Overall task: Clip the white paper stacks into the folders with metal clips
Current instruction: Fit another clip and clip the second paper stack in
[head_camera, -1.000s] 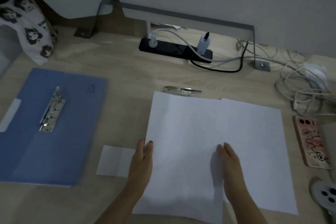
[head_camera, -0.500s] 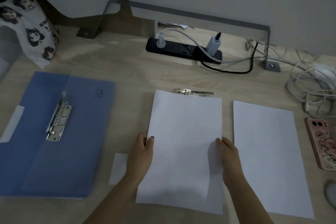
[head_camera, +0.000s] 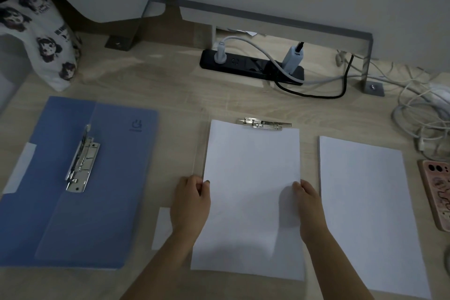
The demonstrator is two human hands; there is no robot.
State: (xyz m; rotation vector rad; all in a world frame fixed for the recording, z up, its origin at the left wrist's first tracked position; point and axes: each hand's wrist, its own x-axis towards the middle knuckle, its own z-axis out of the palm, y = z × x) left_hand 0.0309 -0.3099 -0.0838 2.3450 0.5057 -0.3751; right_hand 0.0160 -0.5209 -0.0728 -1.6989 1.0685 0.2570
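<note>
A white paper stack [head_camera: 250, 190] lies in the middle of the desk, over a clear folder whose metal clip [head_camera: 264, 124] shows just past the stack's top edge. My left hand [head_camera: 192, 204] grips the stack's left edge, thumb on top. At the opposite edge my right hand [head_camera: 308, 204] holds the stack. A second white paper stack [head_camera: 365, 214] lies flat to the right, apart from the first. To the left, a blue folder [head_camera: 73, 202] lies open with its metal clip [head_camera: 82, 161] in its middle.
A black power strip [head_camera: 250, 66] with plugs sits at the back, and tangled white cables [head_camera: 423, 114] lie at the right. A pink phone [head_camera: 438, 192] rests near the right edge. A printed cloth bag [head_camera: 43, 39] stands at the back left. A small white slip [head_camera: 162, 226] lies beside my left wrist.
Both hands slid the held stack left, off the second stack, so a gap now separates them. Its top edge has come up against the metal clip.
</note>
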